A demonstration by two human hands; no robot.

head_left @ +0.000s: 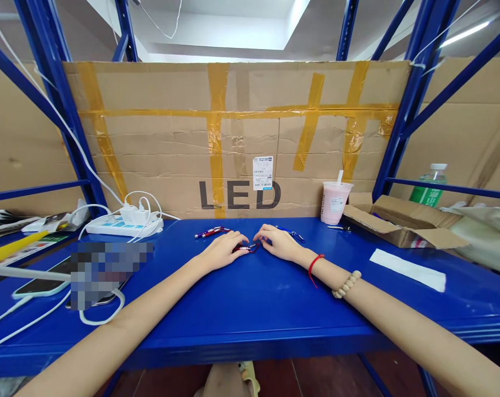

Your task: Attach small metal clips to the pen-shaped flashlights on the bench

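My left hand [225, 249] rests low over the blue table, its thumb and fingers closed on one end of a small dark-red metal item with a loop like a carabiner [253, 248]. At the loop's other side is my right hand [280, 242], fingers curled in and pinching there. The fingertips partly hide the item. Just beyond my left hand lie similar slim red and purple pieces [211, 232] with silver parts. Blue pieces [292, 234] of like shape lie beyond my right hand.
A pink drink cup [335, 203] with a straw and an open cardboard box [403, 218] stand at back right. A white strip [407, 269] lies in front. On the left are a power strip [123, 222], cables and a phone [43, 284]. Cardboard [171, 149] walls the back.
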